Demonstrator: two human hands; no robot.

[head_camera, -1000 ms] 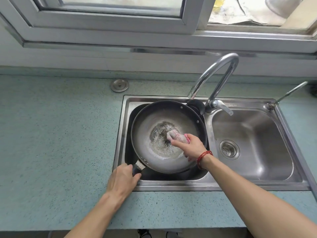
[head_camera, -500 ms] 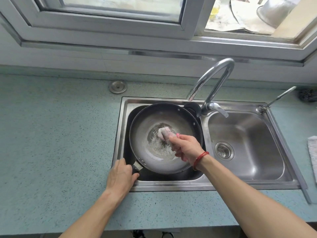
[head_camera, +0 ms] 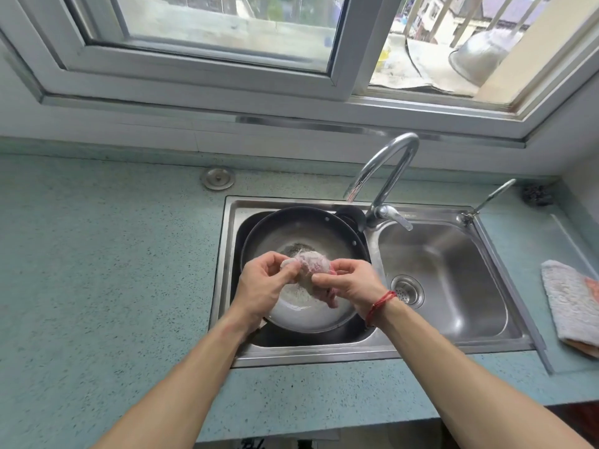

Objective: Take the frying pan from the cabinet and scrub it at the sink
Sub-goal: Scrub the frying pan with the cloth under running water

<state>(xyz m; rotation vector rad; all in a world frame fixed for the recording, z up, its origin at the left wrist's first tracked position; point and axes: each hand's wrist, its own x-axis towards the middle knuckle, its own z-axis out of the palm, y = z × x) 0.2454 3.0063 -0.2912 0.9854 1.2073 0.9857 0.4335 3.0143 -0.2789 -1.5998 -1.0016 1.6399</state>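
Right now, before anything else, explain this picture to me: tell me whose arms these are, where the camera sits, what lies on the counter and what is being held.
There is no machine here. The two bare arms belong to a person, and the camera is worn on that person's head, looking forward and down, so the arms reach in from the bottom edge. The left hand and the right hand both pinch a pinkish rag above a frying pan. Neither hand holds the pan, which lies in the left basin of a steel sink. The tap curves over it. On the blue counter, to the right of the sink, lies a folded towel.
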